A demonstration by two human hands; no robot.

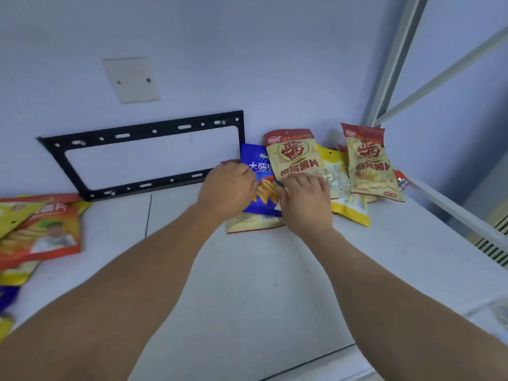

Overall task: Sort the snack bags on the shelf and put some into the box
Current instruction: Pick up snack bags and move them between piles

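snack bags, right-hand group, back corner of the white shelf (275,284): my left hand (226,188) has its fingers curled round the left edge of the blue bag (259,171), holding it upright against the wall, probably so it does not slide flat while i work. my right hand (305,198) has its fingers curled at the bottom of the tan bag with the red top (294,155), which stands beside and partly over the blue one; whether i pinch it or only press on it i cannot tell, as the fingertips are hidden. a second tan bag (371,163) of the same kind leans near the shelf's right rail, well placed to be paired with the first. yellow bag (346,199) lies between the two tan ones, partly under them. another pale bag (250,224) lies flat beneath my hands. left-hand group: orange and yellow bags (41,232) heaped at the shelf's far left, well apart from these, likely a separate lot. black metal bracket (143,155) fixed on the wall behind. box: not in view. sorting looks under way, nothing boxed that i can see.
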